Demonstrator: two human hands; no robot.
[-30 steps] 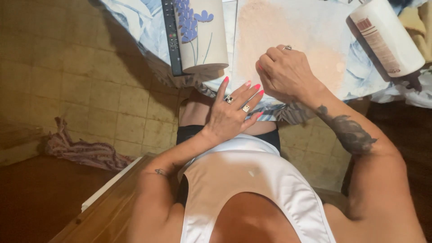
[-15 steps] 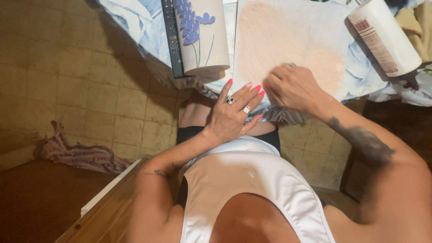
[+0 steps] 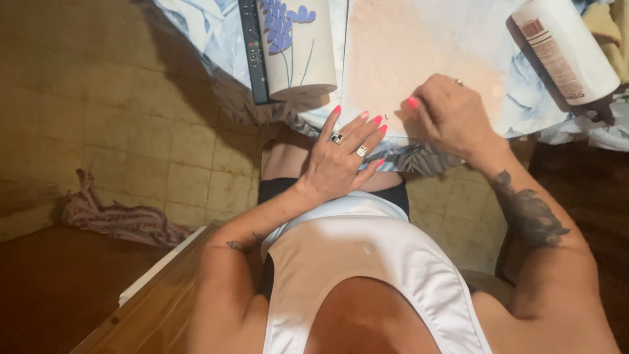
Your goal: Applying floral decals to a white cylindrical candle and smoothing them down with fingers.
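Left hand (image 3: 341, 160) flat at sheet (image 3: 419, 59) edge, right hand (image 3: 452, 118) curled on sheet

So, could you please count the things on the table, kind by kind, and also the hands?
Hands: 2, the left hand with fingers spread flat at the table edge, the right hand curled on the pinkish sheet
Pinkish sheet: 1
Remote control: 1
White vase with blue flowers: 1
White bottle: 1
Patterned tablecloth: 1
Total: 7
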